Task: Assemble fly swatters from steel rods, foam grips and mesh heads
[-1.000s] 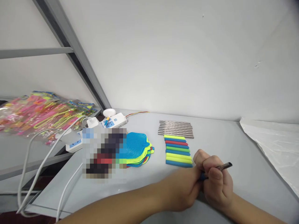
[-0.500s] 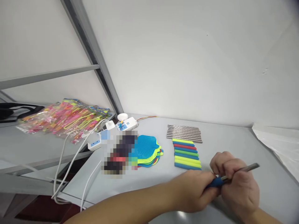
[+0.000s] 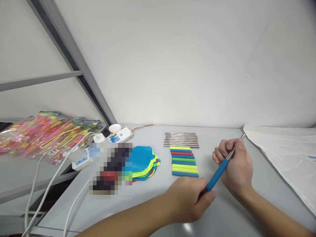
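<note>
My left hand (image 3: 189, 199) is wrapped round the lower end of a blue plastic handle (image 3: 217, 175). Out of the handle's upper end comes a metal rod (image 3: 230, 153), which my right hand (image 3: 239, 164) grips with thumb and fingers. Its tip pokes out above the right thumb. Handle and rod form one tilted line, low end at the left. Behind my left hand lies a row of coloured handles (image 3: 184, 167) in yellow, blue, red and green. Several bare metal rods (image 3: 181, 140) lie side by side beyond them. Fly swatter heads (image 3: 142, 159) are stacked to the left.
White power strips (image 3: 122, 135) with cables stand at the table's left back, near a pixelated patch. Bagged colourful goods (image 3: 61, 133) lie on a surface further left, by a metal frame (image 3: 82, 74). A white plastic sheet (image 3: 278, 148) covers the right side, against the wall.
My hands have moved apart along the rod. Much more of the blue handle shows between them, and my right hand is now nearer the rod's tip. The view has swung right.
</note>
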`<state>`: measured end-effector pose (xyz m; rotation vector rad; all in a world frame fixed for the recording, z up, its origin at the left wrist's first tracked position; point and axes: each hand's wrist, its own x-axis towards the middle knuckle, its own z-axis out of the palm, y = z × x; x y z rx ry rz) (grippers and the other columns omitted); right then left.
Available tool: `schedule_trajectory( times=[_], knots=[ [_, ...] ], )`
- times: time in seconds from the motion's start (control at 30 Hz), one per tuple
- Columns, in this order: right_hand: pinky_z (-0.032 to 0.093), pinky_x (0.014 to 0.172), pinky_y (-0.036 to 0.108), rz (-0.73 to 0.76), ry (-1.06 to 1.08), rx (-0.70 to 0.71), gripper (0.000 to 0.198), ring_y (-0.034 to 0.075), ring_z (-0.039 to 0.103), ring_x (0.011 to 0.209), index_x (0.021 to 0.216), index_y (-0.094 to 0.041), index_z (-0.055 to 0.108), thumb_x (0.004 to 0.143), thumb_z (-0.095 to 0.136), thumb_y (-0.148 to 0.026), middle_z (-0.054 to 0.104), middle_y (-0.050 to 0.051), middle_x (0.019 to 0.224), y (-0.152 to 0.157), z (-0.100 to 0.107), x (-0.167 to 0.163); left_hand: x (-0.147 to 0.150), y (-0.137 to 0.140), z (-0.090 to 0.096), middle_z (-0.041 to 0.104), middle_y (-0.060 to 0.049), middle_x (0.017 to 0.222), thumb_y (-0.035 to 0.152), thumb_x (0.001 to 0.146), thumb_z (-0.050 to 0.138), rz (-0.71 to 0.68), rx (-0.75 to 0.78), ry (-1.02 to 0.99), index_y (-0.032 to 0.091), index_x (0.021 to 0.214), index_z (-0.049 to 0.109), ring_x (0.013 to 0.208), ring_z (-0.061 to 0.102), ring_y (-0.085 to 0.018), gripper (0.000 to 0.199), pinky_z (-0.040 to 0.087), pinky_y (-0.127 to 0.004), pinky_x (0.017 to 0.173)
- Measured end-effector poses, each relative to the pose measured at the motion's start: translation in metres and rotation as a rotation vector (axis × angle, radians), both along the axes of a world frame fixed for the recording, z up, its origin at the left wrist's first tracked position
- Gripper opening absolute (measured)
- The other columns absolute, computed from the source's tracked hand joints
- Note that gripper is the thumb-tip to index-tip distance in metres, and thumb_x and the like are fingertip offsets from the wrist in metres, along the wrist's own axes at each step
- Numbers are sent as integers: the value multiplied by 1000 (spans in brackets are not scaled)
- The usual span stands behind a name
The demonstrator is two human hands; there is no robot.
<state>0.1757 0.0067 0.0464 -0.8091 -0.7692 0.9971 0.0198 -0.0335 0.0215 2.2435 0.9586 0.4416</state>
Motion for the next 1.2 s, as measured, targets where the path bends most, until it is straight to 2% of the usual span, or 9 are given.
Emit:
schedule_trajectory(
  times=[0.3,0.53,0.67,0.83,0.93,1.03,1.1,1.2],
  knots=[
    [31,41,23,32,14,-123,42,8,28,46,69,-22,40,93,47,-55,34,-6,60,2,-4,-2,3,0,-3,42,4,62,34,95,41,25,-49,-36,20,68,33,56,35,-10,32,23,-26,51],
    [31,41,23,41,-33,-108,41,8,29,46,68,-22,39,92,50,-53,33,-7,59,7,-7,-1,1,0,2,40,4,59,36,97,38,21,-178,-66,19,65,33,53,33,-9,36,21,-27,48],
    [31,41,23,58,-14,-133,39,8,29,45,69,-22,40,91,52,-52,33,-7,58,10,-8,1,2,3,0,40,4,61,39,98,36,15,-194,-74,19,66,33,56,34,-10,38,24,-26,51],
    [28,40,23,171,21,-177,41,8,25,42,62,-21,39,90,55,-46,30,-8,52,13,-2,6,1,1,-5,44,3,66,41,96,39,-9,-186,-92,20,69,34,57,33,-11,35,22,-27,51],
    [28,40,24,282,-7,-199,45,7,22,39,55,-20,37,89,58,-42,28,-9,47,18,3,15,-3,-3,-8,41,3,65,41,98,36,38,-136,-281,21,71,34,57,34,-12,33,25,-28,53],
    [32,43,23,391,-136,-169,41,7,27,40,57,-20,48,88,61,-44,33,-8,43,24,2,31,-9,1,-7,36,3,63,40,101,30,259,-118,-596,21,71,34,59,34,-12,35,28,-28,56],
    [34,46,24,509,-255,-130,34,8,34,41,63,-20,58,86,64,-45,39,-7,41,27,0,42,-13,8,-4,32,4,62,40,102,30,421,-147,-804,21,69,33,57,31,-11,38,26,-27,54],
    [33,46,25,746,-412,-72,26,10,44,43,83,-19,69,84,67,-45,53,-3,47,30,-2,59,-18,19,4,30,4,63,41,101,34,557,-122,-1029,20,67,33,54,29,-10,40,24,-25,49]
  ],
)
